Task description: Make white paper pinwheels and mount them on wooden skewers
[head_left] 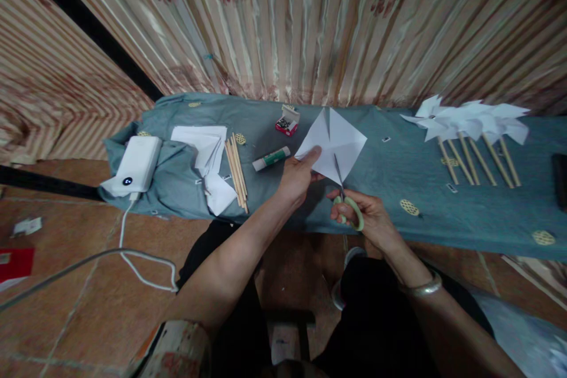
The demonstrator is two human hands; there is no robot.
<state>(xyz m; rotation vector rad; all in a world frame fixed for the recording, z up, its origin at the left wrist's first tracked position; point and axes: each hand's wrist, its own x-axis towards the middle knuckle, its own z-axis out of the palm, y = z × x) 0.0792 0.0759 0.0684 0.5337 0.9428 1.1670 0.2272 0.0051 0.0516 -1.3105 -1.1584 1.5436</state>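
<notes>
My left hand [300, 176] pinches the left corner of a white square sheet of paper [343, 134], thumb on top. A slit runs in from the sheet's far corner toward its middle. My right hand [365, 212] is closed around the light green handles of a pair of scissors [354, 215]. Their blades reach into the near corner of the paper, pointing at its middle. Left of the paper lie a glue stick [271, 158] with a green label and a small red box [286, 124] of dark pins or tacks.
Several wooden sticks [237, 174] and a stack of white paper [206, 144] lie left on the cloth-covered bench [390, 174]. A white power bank [138, 165] with a cable stands beyond them. Several paper pinwheels [472, 121] on sticks lie right. A pleated curtain [283, 35] hangs behind.
</notes>
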